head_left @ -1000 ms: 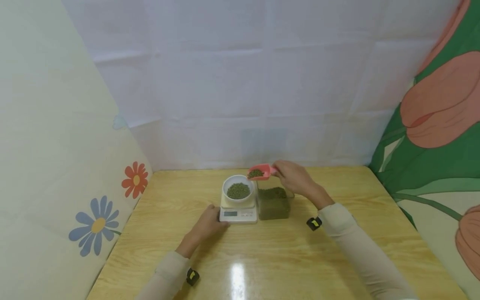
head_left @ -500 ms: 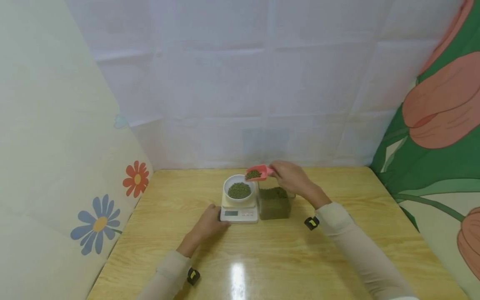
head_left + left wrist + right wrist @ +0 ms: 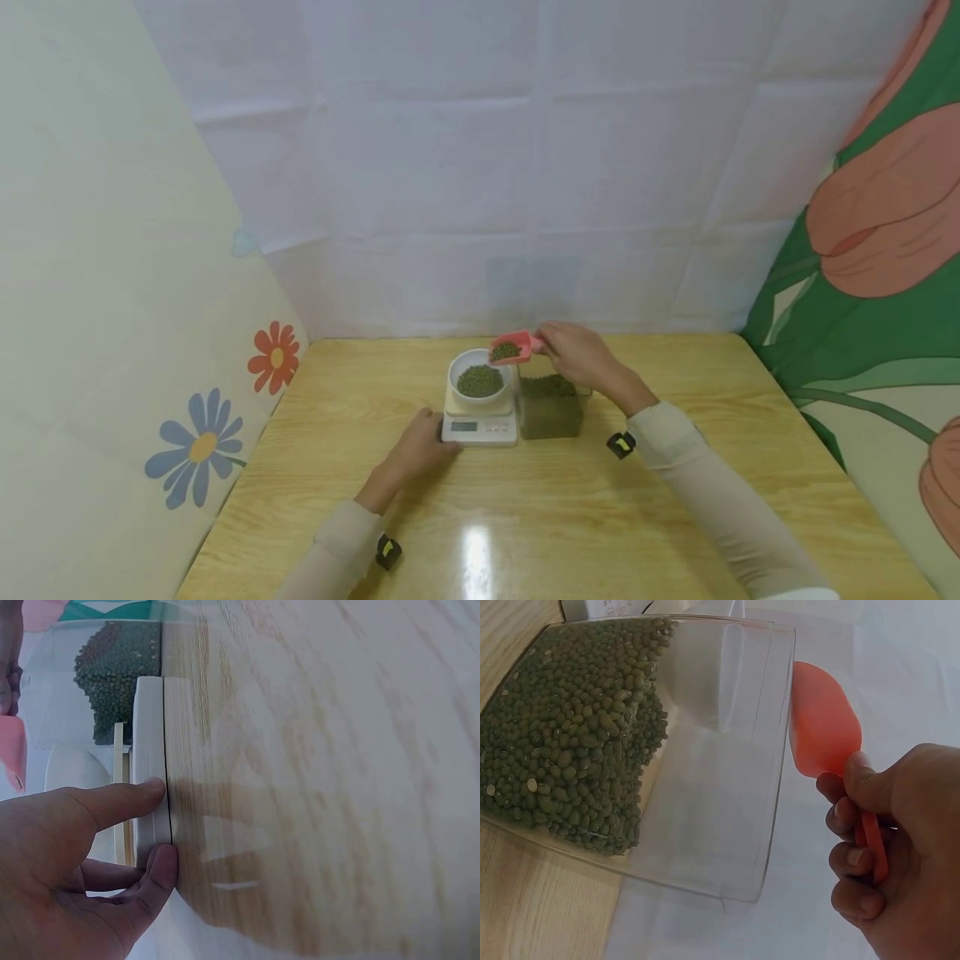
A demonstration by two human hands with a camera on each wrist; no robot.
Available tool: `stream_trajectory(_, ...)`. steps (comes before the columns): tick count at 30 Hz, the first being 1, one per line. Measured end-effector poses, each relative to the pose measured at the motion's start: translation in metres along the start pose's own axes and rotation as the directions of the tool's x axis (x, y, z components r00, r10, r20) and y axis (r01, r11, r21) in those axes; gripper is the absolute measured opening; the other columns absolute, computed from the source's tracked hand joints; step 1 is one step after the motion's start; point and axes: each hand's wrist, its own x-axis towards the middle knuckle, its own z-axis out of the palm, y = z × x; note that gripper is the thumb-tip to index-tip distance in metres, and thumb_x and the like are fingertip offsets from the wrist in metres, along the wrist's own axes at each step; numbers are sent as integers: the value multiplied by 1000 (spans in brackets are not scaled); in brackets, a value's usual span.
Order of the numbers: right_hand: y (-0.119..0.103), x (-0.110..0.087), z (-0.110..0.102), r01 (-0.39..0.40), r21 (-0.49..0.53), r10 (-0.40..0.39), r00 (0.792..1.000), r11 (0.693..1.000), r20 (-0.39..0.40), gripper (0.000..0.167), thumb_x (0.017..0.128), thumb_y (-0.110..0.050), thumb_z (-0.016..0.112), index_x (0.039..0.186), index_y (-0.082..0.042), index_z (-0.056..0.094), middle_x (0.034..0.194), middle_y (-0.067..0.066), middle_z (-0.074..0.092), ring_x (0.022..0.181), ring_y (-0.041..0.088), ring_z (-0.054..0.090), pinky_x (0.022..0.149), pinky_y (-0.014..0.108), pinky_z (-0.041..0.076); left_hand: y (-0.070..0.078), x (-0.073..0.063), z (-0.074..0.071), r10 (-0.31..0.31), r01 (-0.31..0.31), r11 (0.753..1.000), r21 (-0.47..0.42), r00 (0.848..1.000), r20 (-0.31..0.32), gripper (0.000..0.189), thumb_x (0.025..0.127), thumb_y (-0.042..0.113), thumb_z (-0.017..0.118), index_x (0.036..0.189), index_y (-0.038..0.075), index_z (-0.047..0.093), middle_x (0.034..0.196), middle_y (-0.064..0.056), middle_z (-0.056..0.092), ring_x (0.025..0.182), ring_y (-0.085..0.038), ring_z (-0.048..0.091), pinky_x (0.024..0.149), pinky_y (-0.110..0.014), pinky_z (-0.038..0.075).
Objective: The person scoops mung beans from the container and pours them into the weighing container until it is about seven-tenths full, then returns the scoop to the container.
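Observation:
A pink scoop [image 3: 525, 346] holding mung beans hangs over the right rim of a white bowl [image 3: 457, 364]. My right hand [image 3: 581, 354] grips its handle, fingers curled round it in the right wrist view, where the scoop [image 3: 825, 724] shows its underside. More mung beans [image 3: 480, 382] lie in the bowl, which stands on a white digital scale [image 3: 491, 437]. At the scale's near left corner is my left hand [image 3: 416, 446]. In the left wrist view its thumb [image 3: 142, 793] lies on the scale's front edge and its fingers are bent against the side, holding the corner.
A clear box [image 3: 551, 417] partly filled with mung beans stands right beside the scale, under my right hand. All stand on a wood-grain table [image 3: 525, 517]. A white cloth [image 3: 420, 167] hangs behind the table's far edge, with patterned cloths at both sides.
The scoop and my right hand have moved slightly left and down, bringing the scoop's tip over the bowl's rim. My left hand stays at the scale's corner.

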Motion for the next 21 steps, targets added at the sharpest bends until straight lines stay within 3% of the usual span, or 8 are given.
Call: stream_trajectory(21,0,1,1,34,-34,-35,999,999,-14,28,106,-25,65,121,-3,72,113,13,75,102,30,73,91,48,60,-1,1,0,7,-6,1000,-7,1000,12,40,87,16,87,121,-1,74,94,-6,56,86,-18,47,74,-31,48)
